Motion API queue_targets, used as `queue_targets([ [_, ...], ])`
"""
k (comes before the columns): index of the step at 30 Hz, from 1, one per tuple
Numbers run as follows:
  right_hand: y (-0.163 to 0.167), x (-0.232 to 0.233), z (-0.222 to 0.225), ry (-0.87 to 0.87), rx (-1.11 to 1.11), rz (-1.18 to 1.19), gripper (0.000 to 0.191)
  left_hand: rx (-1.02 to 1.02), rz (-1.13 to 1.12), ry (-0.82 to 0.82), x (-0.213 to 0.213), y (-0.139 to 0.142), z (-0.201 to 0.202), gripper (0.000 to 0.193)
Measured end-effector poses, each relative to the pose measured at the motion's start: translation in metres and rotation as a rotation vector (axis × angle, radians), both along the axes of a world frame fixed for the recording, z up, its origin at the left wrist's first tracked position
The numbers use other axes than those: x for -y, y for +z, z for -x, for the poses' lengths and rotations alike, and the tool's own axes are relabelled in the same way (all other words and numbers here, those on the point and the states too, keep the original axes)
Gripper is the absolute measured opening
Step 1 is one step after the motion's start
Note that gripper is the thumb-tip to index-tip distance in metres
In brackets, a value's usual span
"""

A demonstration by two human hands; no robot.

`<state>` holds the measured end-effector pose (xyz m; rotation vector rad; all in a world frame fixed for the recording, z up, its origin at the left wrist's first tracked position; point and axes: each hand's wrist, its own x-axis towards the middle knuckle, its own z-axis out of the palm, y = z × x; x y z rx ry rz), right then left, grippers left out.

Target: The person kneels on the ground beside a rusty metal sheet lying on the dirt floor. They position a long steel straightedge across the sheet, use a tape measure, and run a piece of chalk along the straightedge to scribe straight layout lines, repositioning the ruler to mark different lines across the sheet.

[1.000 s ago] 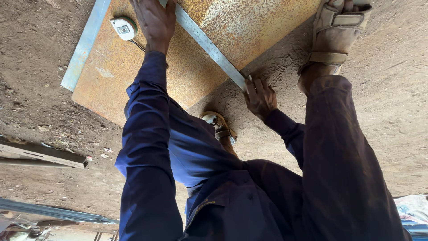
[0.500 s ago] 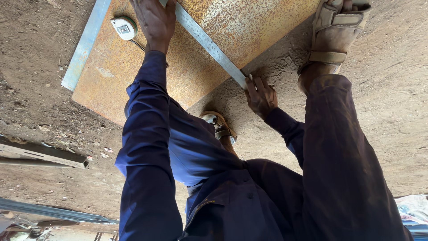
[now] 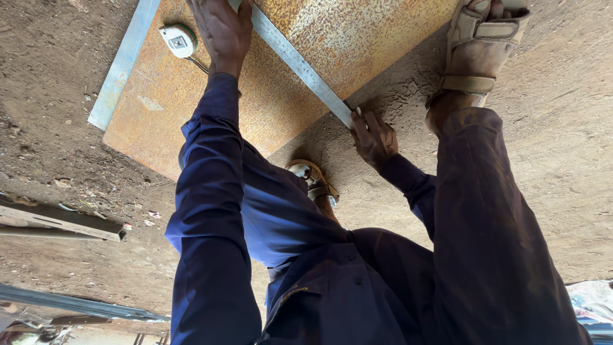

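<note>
Pressing hand, head view: the left hand (image 3: 220, 29) lies palm down on the steel ruler (image 3: 300, 64), fingers spread and not closed around anything, pinning it against the rusty metal sheet (image 3: 357, 38).
Holding hand: the right hand (image 3: 373, 137) has its fingers curled, and the fingertips pinch the ruler's near end right at the sheet's edge.
Ruler position: it runs diagonally across the sheet, from under the left hand down to the right hand, lying flat on the rust-speckled surface.
Sheet position: it lies flat on the dirt ground (image 3: 51, 128), and its near edge crosses between the two arms.
Beside the left hand: a small white tape measure (image 3: 179, 39) sits on the sheet, just next to the wrist.
Sheet's left border: a pale blue-grey metal strip (image 3: 121, 70) lies along it.
Feet: a sandalled foot (image 3: 482, 45) is planted at the sheet's right corner; another sandal (image 3: 314, 182) shows between the arms, on the dirt.
Far left: a dark angle bar (image 3: 60, 220) lies on the ground, well apart from the sheet.
</note>
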<state>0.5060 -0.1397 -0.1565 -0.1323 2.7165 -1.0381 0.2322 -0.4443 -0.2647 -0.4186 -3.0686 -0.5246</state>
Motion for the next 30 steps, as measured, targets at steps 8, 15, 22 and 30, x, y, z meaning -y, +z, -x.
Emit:
queue_targets([
  [8,-0.005,-0.001,-0.004,-0.003,-0.032,0.020,0.029,0.021,-0.015,-0.006,0.005,-0.004,-0.003,0.061],
  [15,-0.002,-0.001,0.000,0.004,-0.010,0.025,0.029,0.008,0.059,-0.002,0.002,-0.004,0.000,0.063],
  [22,0.018,-0.001,0.013,-0.003,-0.003,-0.014,0.038,0.096,-0.040,0.207,-0.014,0.014,0.012,0.068],
  [30,0.012,0.002,0.013,0.030,0.043,-0.025,0.038,0.042,-0.111,0.246,-0.017,0.006,0.031,0.041],
])
